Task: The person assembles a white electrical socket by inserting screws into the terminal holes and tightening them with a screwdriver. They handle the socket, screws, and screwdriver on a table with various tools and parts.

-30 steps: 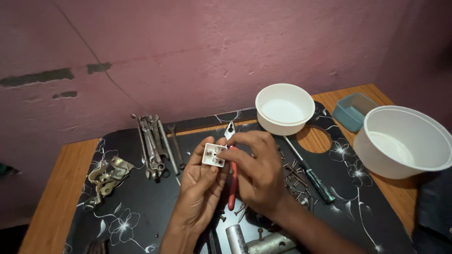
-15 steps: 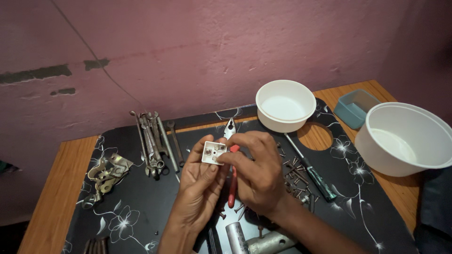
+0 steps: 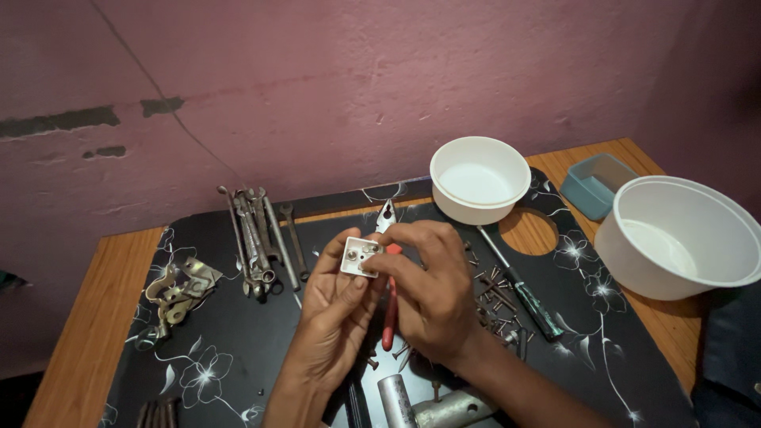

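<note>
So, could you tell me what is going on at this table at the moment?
A person holds a small white square part up between both hands: the left hand cradles it from below and the right hand pinches its edge. Red-handled pliers lie on the black flowered mat under the hands. Spanners lie to the left, with loose screws and a screwdriver to the right. Two white bowls stand further back and to the right, both apparently empty.
</note>
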